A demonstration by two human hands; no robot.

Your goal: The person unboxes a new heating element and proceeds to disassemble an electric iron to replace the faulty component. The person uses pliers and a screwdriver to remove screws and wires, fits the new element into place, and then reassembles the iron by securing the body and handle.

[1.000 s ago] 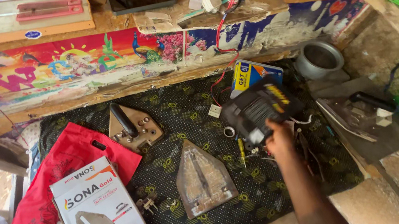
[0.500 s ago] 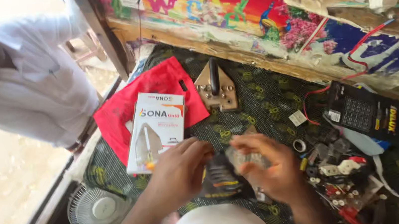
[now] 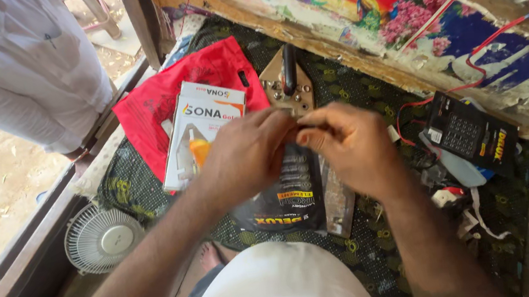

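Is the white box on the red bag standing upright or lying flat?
Lying flat. The white box rests with its large printed face up on the red bag, beside the left hand.

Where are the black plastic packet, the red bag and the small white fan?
black plastic packet (image 3: 287, 199): head view, lower printed face below the hands.
red bag (image 3: 202, 69): head view, upper flat part.
small white fan (image 3: 103, 238): head view, round front grille.
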